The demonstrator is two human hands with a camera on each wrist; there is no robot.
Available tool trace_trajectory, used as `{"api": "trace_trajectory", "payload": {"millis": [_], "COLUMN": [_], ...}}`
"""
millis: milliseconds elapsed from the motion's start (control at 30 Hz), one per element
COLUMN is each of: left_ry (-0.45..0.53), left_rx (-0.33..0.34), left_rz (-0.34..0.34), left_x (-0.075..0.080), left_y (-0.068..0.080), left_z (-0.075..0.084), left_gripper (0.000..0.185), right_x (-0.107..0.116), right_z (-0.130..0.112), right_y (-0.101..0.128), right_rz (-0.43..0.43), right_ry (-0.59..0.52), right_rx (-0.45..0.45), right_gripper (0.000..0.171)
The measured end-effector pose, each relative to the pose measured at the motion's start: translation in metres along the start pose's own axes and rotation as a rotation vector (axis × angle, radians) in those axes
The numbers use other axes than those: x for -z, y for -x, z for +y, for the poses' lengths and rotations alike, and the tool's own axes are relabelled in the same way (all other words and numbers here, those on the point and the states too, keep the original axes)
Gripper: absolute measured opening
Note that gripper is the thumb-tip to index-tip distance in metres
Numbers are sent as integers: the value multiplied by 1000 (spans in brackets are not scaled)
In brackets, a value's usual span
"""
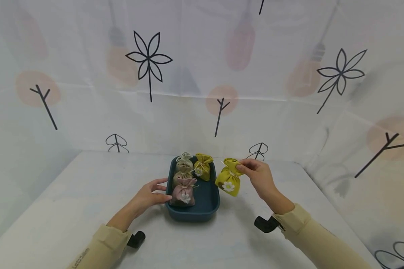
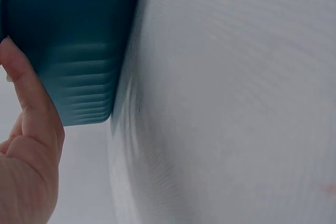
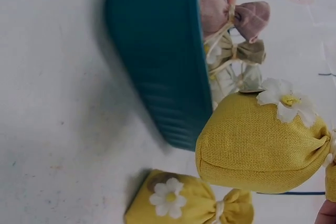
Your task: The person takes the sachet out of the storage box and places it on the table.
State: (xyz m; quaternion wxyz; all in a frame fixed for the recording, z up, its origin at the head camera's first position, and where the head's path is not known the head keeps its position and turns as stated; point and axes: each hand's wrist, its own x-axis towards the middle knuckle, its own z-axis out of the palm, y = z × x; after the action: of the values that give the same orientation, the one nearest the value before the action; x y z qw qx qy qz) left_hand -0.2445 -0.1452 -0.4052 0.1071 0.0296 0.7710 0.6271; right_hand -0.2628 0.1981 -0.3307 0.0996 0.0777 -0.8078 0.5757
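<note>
My right hand (image 1: 257, 177) pinches a yellow drawstring pouch (image 1: 233, 178) by its gathered top. It hangs beside the right rim of a dark teal tray (image 1: 202, 216), its white flower showing. Inside the tray, a pink pouch (image 1: 184, 192), a tan pouch (image 1: 183, 172) and a pale green pouch (image 1: 185, 160) stand along the left side. Another yellow pouch (image 1: 204, 170) sits at the back right. My left hand (image 1: 151, 194) touches the tray's left side, fingers fairly straight and spread, thumb at the rim. A further yellow pouch (image 3: 184, 198) shows below the held one in the right wrist view.
The tray stands on a white-covered table (image 1: 70, 209). A white patterned cloth (image 1: 188, 119) hangs behind the table and at its sides. Black wrist mounts (image 1: 266, 224) stick out from both sleeves.
</note>
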Motion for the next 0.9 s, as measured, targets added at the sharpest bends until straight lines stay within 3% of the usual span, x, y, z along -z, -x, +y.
{"api": "trace_trajectory", "payload": {"millis": [533, 900], "left_ry": [-3, -28], "left_rx": [-3, 6], "left_rz": [0, 17], "left_x": [0, 0], "left_y": [0, -2], "left_z": [0, -3], "left_gripper": [74, 75], "right_x": [13, 17], "right_z": [24, 45], "right_y": [2, -3], "right_rz": [32, 8], "right_ry": [-23, 0], "right_rx": [-8, 4], "right_gripper": [28, 25]}}
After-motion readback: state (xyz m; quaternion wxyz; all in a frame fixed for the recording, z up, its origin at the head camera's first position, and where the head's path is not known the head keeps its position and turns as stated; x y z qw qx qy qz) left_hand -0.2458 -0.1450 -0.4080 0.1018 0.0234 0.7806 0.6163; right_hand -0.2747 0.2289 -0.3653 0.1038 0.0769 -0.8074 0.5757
